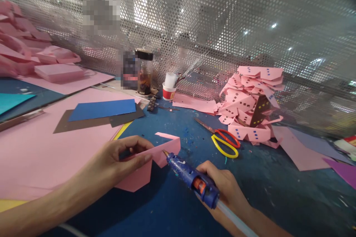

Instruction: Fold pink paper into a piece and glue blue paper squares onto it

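Between the thumb and fingers of my left hand [126, 161] is a pair of pink paper glasses [139, 177], with one arm folded back at its right end. My right hand [222, 183] grips a blue hot glue gun [186, 168]. The nozzle points at the paper near the right lens part and looks to touch it or sit very close. A clear glue stick [233, 218] sticks out of the gun's back end. Red and yellow scissors [222, 140] lie on the blue table [178, 207] beyond my right hand.
A pile of pink paper glasses [247, 100] with small coloured squares stands at the right. Blue card [102, 110] lies on pink sheets [55, 148] at the left. A red and white cup [168, 92] and a jar [144, 74] stand before a perforated metal screen [200, 18].
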The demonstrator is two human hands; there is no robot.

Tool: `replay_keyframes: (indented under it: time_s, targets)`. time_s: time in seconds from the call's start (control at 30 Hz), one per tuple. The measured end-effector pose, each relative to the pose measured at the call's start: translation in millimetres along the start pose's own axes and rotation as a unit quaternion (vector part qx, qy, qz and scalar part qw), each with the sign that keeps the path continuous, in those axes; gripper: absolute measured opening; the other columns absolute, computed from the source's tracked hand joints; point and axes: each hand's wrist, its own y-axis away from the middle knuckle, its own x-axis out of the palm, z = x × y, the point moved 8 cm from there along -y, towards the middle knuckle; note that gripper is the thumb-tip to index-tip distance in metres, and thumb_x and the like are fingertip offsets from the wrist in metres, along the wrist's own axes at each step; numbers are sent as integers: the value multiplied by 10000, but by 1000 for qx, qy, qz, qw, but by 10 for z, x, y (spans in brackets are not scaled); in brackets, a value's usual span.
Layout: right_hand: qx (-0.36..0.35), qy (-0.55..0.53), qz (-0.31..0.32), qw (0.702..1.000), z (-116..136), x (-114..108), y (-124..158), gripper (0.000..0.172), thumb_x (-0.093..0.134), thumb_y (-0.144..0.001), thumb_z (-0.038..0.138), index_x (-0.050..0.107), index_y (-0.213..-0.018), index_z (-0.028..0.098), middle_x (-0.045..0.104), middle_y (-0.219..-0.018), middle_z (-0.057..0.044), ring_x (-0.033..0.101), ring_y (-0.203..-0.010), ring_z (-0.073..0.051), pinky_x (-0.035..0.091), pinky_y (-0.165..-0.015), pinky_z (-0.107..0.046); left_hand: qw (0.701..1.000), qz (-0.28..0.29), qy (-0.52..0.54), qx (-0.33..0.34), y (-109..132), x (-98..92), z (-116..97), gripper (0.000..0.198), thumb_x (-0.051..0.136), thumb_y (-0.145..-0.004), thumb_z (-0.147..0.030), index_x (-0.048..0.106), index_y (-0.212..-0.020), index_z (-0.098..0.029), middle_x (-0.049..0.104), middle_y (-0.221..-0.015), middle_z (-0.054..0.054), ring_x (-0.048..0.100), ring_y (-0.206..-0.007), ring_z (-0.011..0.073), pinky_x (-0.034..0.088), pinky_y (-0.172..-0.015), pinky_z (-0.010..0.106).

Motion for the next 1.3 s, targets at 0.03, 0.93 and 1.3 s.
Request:
replay_keyframes:
  time_s: [0.03,0.93,1.3]
  targets:
    - [-1,-1,-4,1000,6,-6,0,157,610,-819,164,535,-934,239,592,-678,71,534,-544,-100,343,-538,-217,1000,1,-1,-1,1,1,0,337,608,-878,-560,742,-912,-253,669,-760,-15,532,-681,139,365,-573,205]
    - [227,-211,-107,945,-331,-323,-163,283,626,-906,482,628,-852,203,405,-536,81,342,-434,-65,328,-415,-181,998,-20,-43,-49,-59,-69,247,449,587,-795,-681,702,-943,-273,672,-808,-21,583,-830,222,376,-706,295]
    - [216,-116,-110,963,-579,-396,-240,220,620,-899,404,641,-926,187,466,-564,71,418,-427,-85,369,-438,-211,996,-27,-71,-57,-108,-85,383,527,585,-768,-709,683,-1034,-265,652,-764,-16,577,-786,228,412,-698,309]
